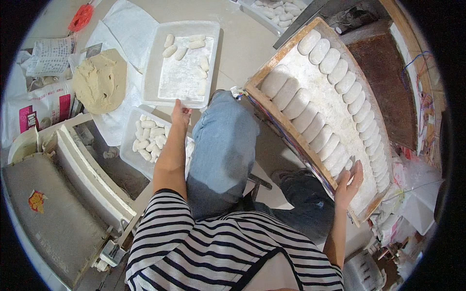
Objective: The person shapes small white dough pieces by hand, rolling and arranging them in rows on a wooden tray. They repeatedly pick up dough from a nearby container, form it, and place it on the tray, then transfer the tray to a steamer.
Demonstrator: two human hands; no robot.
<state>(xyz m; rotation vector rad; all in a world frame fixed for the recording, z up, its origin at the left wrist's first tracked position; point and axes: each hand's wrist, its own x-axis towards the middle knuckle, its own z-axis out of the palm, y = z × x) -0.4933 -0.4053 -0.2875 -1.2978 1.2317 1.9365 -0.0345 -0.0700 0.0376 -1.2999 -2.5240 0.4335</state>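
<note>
At the near rim of a white plastic tray (151,87) is my left hand (181,112), its thumb side over the rim and its other fingers curled against the outside. Several small dough rolls (197,44) lie on the tray's floured bottom. To my right, a wooden-framed tray (329,98) holds two rows of flattened dough ovals (296,104) on a floured surface. My right hand (349,187) is over its near end, fingers apart, beside the last pieces of the left row. A small pale dough end (348,164) shows by its fingertips; the palm's underside is hidden.
A second plastic tray (125,154) full of dough rolls sits below my left forearm. A large dough mass (102,82) rests on white sheeting (120,31). A grey-lidded machine (54,218) stands at left. Loose wires (238,93) hang at the wooden tray's corner.
</note>
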